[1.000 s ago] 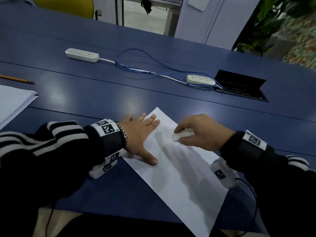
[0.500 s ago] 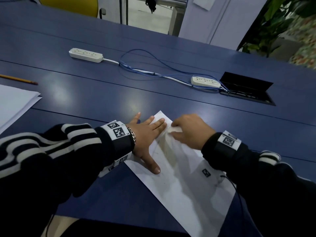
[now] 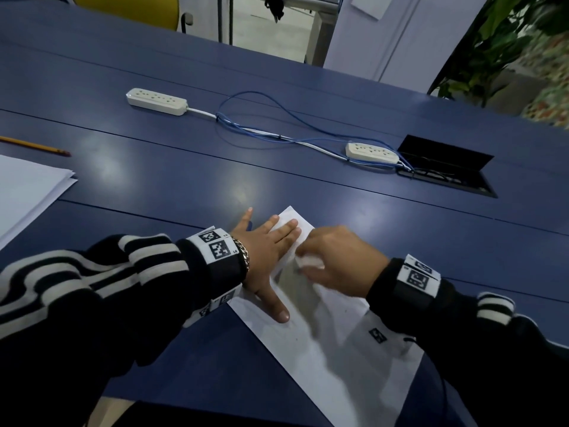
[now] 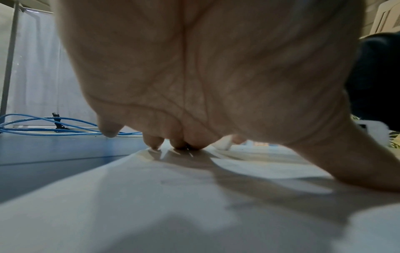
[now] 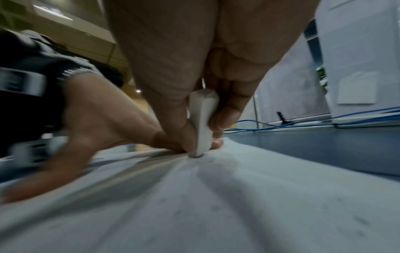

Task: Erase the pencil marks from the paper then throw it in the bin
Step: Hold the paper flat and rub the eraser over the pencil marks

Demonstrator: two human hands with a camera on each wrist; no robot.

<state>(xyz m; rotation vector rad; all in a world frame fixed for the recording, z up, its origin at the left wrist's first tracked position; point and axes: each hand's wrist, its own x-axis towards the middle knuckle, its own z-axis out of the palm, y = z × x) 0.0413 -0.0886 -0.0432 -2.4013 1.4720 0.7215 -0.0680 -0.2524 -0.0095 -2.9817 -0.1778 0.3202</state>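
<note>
A: The left hand (image 3: 261, 257) lay flat, fingers spread and straight, pressing the paper (image 3: 332, 359) to the table (image 3: 184, 186). Agreed?

B: Agreed. The sheet sat skewed near the table's front edge, under both hands. The right hand (image 3: 338, 263) was curled round the eraser (image 5: 202, 123), thumb on one side, fingers on the other, its lower end touching the paper just beside the left fingertips.

A: So how far along was it?

B: Mid-erasing, I judged. Dark specks lay scattered on the sheet in the right wrist view; crumbs or leftover marks, I couldn't tell. Blur hid whatever pencil lines remained.

A: And the throwing away?

B: Not begun. The paper was flat and uncrumpled, and no bin showed in any view.

A: Anything smaller?

B: A pencil (image 3: 34, 146) lay well apart, at the far left.
</note>
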